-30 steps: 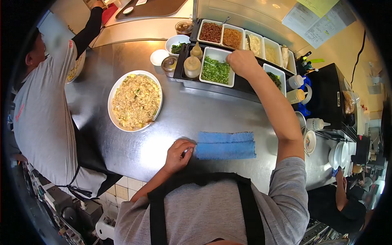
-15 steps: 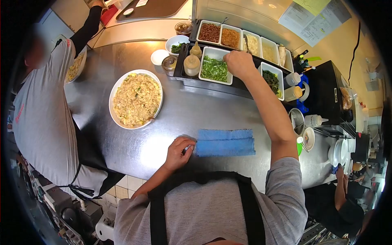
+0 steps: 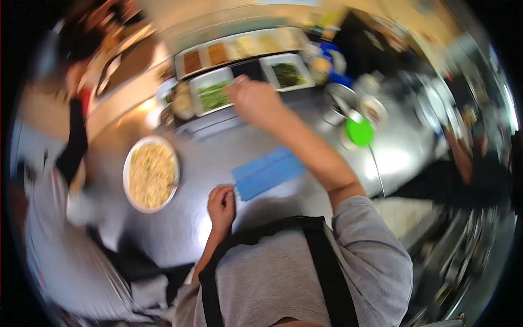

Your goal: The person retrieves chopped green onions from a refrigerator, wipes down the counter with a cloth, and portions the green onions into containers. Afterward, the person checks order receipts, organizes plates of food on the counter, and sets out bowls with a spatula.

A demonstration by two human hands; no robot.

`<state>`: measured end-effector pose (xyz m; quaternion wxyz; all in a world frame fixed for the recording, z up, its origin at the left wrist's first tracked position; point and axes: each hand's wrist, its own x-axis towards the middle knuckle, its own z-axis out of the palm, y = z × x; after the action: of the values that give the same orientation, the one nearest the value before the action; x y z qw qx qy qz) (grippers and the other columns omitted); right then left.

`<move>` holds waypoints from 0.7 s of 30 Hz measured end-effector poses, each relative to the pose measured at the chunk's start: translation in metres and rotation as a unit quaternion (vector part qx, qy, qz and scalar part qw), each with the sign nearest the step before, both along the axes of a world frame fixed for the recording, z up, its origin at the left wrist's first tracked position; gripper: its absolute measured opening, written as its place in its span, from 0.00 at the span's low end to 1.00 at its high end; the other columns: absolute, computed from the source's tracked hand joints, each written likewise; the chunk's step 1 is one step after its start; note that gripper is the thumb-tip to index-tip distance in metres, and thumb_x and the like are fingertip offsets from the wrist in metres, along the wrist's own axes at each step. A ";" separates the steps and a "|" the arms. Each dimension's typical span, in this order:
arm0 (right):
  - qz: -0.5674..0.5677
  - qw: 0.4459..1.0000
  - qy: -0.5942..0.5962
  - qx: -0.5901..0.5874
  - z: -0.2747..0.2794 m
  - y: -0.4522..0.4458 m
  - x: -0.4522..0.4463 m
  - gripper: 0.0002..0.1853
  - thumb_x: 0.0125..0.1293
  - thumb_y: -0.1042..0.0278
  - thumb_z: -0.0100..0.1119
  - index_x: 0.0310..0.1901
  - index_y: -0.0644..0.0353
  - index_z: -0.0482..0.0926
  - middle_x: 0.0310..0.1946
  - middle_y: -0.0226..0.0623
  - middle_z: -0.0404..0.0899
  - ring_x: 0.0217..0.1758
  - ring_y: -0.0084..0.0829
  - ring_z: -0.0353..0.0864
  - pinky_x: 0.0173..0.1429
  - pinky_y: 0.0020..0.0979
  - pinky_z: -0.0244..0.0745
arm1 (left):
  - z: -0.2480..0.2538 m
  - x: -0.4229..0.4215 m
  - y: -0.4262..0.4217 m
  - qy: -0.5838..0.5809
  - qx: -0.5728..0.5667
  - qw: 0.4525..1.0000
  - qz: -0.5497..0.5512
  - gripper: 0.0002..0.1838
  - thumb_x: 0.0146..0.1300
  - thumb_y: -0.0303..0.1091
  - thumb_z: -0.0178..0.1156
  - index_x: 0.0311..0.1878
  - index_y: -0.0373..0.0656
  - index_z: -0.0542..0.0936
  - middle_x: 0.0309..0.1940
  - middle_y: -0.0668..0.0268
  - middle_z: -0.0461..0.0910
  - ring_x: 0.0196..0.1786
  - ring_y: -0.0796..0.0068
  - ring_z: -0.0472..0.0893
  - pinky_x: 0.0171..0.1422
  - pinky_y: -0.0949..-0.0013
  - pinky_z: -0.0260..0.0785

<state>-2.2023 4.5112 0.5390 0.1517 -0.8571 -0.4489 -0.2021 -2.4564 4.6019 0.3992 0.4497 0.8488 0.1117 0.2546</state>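
Note:
My right hand (image 3: 253, 101) reaches forward to the right edge of a white container of chopped green onions (image 3: 212, 97). Its fingers are bunched together; blur hides what, if anything, is between them. On the steel counter, my left hand (image 3: 222, 206) rests with curled fingers at the left edge of a folded blue cloth (image 3: 267, 173). What may be inside those fingers cannot be seen. Left of it stands a white oval bowl of fried rice (image 3: 152, 174), with a utensil handle at its right rim.
Behind run several topping containers (image 3: 218, 53) and one of dark leafy greens (image 3: 287, 75). A squeeze bottle (image 3: 182, 102) flanks the green onions. To the right are a metal pot (image 3: 340, 98) and a green lid (image 3: 360, 132). Co-workers stand left (image 3: 76, 234) and right (image 3: 474, 174).
The view has turned and blurred, so the counter appears tilted and shifted left. My right hand is still at the green onions; my left fingers look more tucked in. The left co-worker has leaned farther forward.

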 end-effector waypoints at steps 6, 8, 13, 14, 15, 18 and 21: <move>-0.076 0.980 0.111 0.148 -0.029 -0.173 -0.169 0.14 0.54 0.71 0.57 0.45 0.52 0.78 0.39 0.36 0.78 0.38 0.38 0.79 0.39 0.36 0.77 | 0.015 0.013 0.003 0.049 -0.029 0.995 -0.079 0.07 0.58 0.25 0.56 0.39 0.37 0.79 0.35 0.62 0.76 0.32 0.75 0.74 0.36 0.74 0.67; -0.212 0.960 0.125 0.132 -0.052 -0.236 -0.213 0.12 0.56 0.73 0.52 0.43 0.56 0.78 0.36 0.39 0.79 0.40 0.37 0.79 0.40 0.36 0.76 | 0.024 0.032 0.011 0.052 0.037 0.996 -0.068 0.09 0.57 0.26 0.56 0.41 0.37 0.79 0.35 0.59 0.75 0.36 0.67 0.75 0.41 0.70 0.68; -0.516 0.812 0.270 0.033 -0.184 -0.404 -0.353 0.11 0.61 0.70 0.50 0.42 0.62 0.80 0.39 0.50 0.79 0.44 0.48 0.77 0.48 0.39 0.72 | 0.102 0.126 0.013 -0.114 0.259 0.959 -0.023 0.12 0.58 0.24 0.50 0.45 0.36 0.77 0.46 0.53 0.75 0.50 0.53 0.74 0.56 0.58 0.65; -0.537 0.788 0.300 0.008 -0.214 -0.427 -0.384 0.13 0.63 0.65 0.50 0.40 0.63 0.80 0.36 0.51 0.79 0.42 0.48 0.78 0.46 0.41 0.73 | 0.098 0.150 0.021 -0.090 0.302 0.949 -0.006 0.13 0.58 0.25 0.50 0.45 0.36 0.77 0.46 0.51 0.76 0.50 0.53 0.75 0.56 0.58 0.66; -0.540 0.766 0.348 -0.009 -0.251 -0.453 -0.418 0.14 0.64 0.62 0.49 0.38 0.62 0.81 0.33 0.51 0.79 0.40 0.48 0.79 0.44 0.42 0.73 | 0.094 0.170 0.026 -0.064 0.342 0.937 0.006 0.14 0.57 0.27 0.50 0.45 0.36 0.78 0.45 0.50 0.76 0.49 0.53 0.76 0.55 0.57 0.67; -0.518 0.748 0.415 0.005 -0.378 -0.507 -0.537 0.15 0.62 0.62 0.46 0.37 0.58 0.82 0.32 0.48 0.81 0.37 0.47 0.80 0.42 0.41 0.74 | 0.116 0.198 0.037 0.278 0.399 0.872 -0.048 0.14 0.55 0.30 0.50 0.42 0.38 0.80 0.43 0.49 0.79 0.47 0.52 0.78 0.52 0.56 0.70; -0.473 0.778 0.412 -0.018 -0.528 -0.553 -0.664 0.15 0.58 0.63 0.45 0.36 0.57 0.83 0.33 0.46 0.81 0.35 0.43 0.81 0.41 0.39 0.76 | 0.091 0.222 0.062 0.283 0.410 0.865 -0.065 0.13 0.54 0.29 0.51 0.40 0.39 0.82 0.40 0.50 0.80 0.45 0.52 0.80 0.50 0.56 0.72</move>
<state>-2.8666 3.9585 0.0105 0.1918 -0.9657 0.1149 0.1322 -2.2344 4.6643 0.4905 0.0256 0.9976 0.0640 -0.0031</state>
